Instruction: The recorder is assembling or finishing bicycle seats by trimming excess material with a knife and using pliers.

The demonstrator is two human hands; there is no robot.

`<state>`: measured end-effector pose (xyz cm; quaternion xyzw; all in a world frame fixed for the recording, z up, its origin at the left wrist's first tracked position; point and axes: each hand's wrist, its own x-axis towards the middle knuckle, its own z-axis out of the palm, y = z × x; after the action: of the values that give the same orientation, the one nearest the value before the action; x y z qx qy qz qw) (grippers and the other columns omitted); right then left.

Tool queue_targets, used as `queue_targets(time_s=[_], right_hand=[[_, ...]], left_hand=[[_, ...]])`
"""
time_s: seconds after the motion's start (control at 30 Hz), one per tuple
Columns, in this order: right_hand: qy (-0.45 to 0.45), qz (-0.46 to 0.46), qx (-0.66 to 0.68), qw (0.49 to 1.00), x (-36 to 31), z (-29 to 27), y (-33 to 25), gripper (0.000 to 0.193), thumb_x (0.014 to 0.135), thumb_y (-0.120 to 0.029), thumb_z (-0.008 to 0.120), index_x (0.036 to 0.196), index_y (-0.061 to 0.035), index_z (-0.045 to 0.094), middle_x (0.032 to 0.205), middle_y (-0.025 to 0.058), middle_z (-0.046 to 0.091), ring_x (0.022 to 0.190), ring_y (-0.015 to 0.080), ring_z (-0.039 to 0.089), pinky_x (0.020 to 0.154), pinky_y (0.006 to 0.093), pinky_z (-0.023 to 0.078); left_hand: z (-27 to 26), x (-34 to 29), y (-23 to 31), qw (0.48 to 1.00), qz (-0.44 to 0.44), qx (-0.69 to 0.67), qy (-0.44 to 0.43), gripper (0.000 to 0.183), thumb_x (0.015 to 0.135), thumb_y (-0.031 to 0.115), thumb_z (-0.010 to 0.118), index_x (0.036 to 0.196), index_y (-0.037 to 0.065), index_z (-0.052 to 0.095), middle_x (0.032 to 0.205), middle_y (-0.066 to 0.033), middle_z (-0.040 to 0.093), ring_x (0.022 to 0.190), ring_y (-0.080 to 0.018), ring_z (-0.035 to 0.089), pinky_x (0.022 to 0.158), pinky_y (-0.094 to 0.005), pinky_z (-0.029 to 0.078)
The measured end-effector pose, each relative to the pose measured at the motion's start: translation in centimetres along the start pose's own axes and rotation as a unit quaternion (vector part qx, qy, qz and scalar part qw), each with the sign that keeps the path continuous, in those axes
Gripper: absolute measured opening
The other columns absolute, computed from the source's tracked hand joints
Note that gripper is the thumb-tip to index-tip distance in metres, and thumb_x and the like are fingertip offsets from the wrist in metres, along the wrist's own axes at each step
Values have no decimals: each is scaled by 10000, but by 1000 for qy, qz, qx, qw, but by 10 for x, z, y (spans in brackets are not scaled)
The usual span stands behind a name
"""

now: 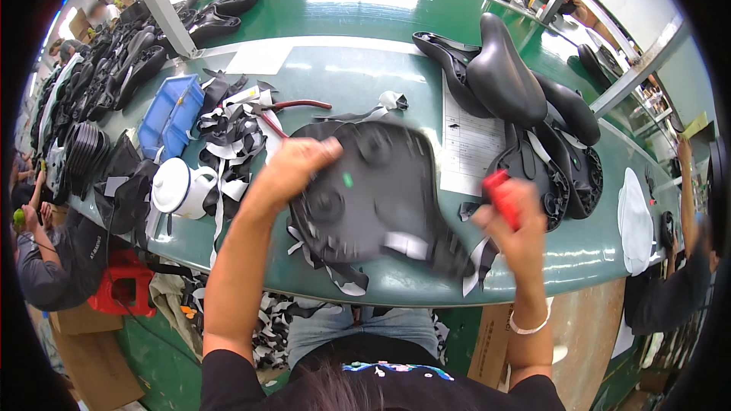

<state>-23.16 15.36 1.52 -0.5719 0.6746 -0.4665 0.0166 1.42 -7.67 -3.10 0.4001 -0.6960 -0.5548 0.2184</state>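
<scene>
Shirt: the wearer's black short-sleeved top (pixel 381 384) sat closest in.
Left hand (pixel 304 161): gripped the broad black saddle with moulded underside (pixel 365 202) by its upper left!
Right hand (pixel 521 221): clenched round a red handheld tool (pixel 499 190), its tip unclear.
Saddle's spot: above the green surface (pixel 575 259), mid-front, blurred.
Saddle's edge: black-and-white strips (pixel 346 278) showed below, attachment unclear; edge work looked unfinished.
Right-hand group: glossy black saddles (pixel 506 72) lay apart, apparently covered already.
</scene>
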Motion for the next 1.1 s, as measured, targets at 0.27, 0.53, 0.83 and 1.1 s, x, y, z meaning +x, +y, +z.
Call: queue_targets(time_s=[0.27,0.53,0.83,1.1], right_hand=[[142,304,500,798,94,25,88,407,908,-135,669,1290,-147,529,1197,8,563,831,241,641,890,466,540],[264,276,498,778,122,13,99,483,867,-142,695,1304,-176,492,1254,18,517,1142,220,536,819,491,554],[-71,-73,-54,993,5,31,-19,385,691,-145,760,1062,-111,662,873,75,556,711,203,590,557,312,485],[-367,-174,62,912,-59,41,-59,347,589,-97,747,935,-113,722,1004,111,586,897,255,611,748,373,520]], left_hand=[[49,84,-6,927,220,267,144,561,928,530,557,1315,124,566,1329,-150,563,1303,-362,448,1103,-443,314],[58,-78,-45,855,330,399,-34,581,857,456,649,1360,194,522,1464,-142,426,1407,-319,318,1124,-534,220],[13,-198,-40,845,178,332,380,401,970,363,555,1049,-12,672,1277,-169,580,1204,-298,501,996,-433,359],[-1,-92,-17,899,-143,-415,-8,615,958,384,600,1361,-40,412,1211,-152,595,1043,-176,618,878,-294,518]])
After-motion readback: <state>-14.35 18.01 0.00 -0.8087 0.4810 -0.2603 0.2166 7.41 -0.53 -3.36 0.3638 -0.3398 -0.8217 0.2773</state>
